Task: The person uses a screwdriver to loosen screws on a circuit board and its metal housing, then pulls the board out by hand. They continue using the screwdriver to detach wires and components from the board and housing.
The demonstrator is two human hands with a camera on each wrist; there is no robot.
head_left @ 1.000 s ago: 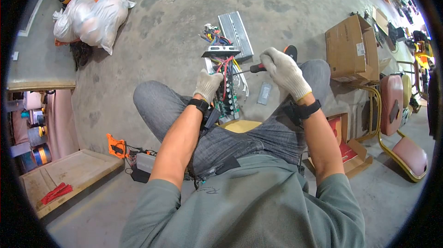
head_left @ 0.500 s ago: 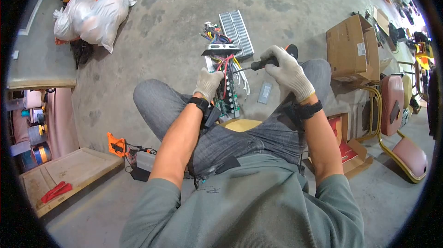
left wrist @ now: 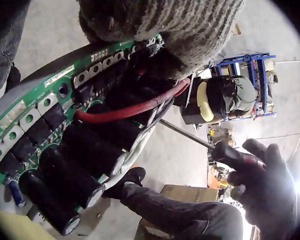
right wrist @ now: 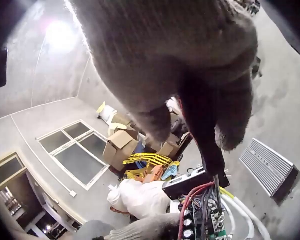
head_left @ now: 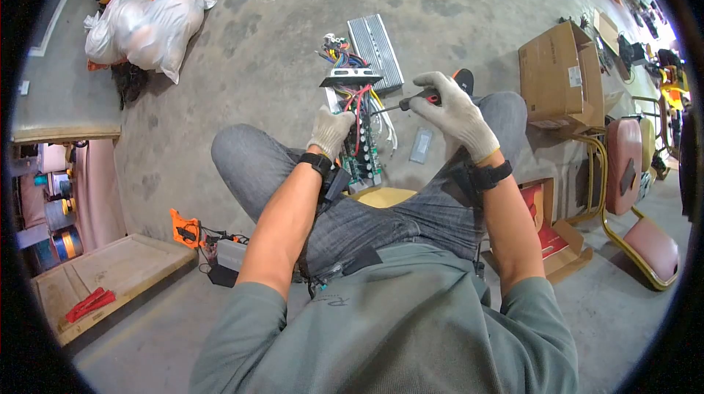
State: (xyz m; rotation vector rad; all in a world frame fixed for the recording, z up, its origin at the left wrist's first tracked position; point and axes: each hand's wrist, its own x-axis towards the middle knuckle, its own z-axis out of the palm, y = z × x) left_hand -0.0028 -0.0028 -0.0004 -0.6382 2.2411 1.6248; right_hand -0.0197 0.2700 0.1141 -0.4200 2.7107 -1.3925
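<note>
A green circuit board (left wrist: 20, 112) lined with black capacitors (left wrist: 65, 180) stands between the person's legs. At its left edge, the gloved left hand (head_left: 331, 131) grips it. The gloved right hand (head_left: 456, 117) holds a screwdriver (right wrist: 202, 120) by its black and red handle, fingers curled round it. In the head view the metal shaft points left to the board, its tip among the wires and parts. A red wire (left wrist: 125, 111) arches over the capacitors. Across the board's far end sits a black and silver end plate (head_left: 352, 77), with a bundle of coloured wires (head_left: 337, 51) beyond.
Behind the board lies a ribbed aluminium housing (head_left: 376, 49) on the concrete floor. A small grey plate (head_left: 420, 146) lies near the right knee. To the right are a cardboard box (head_left: 550, 75) and a chair (head_left: 622, 167); white bags (head_left: 150, 35) lie far left.
The right hand's fingers have shifted round the screwdriver handle, which shows turned, with its tip still at the board. The left hand and the board stay nearly in place.
</note>
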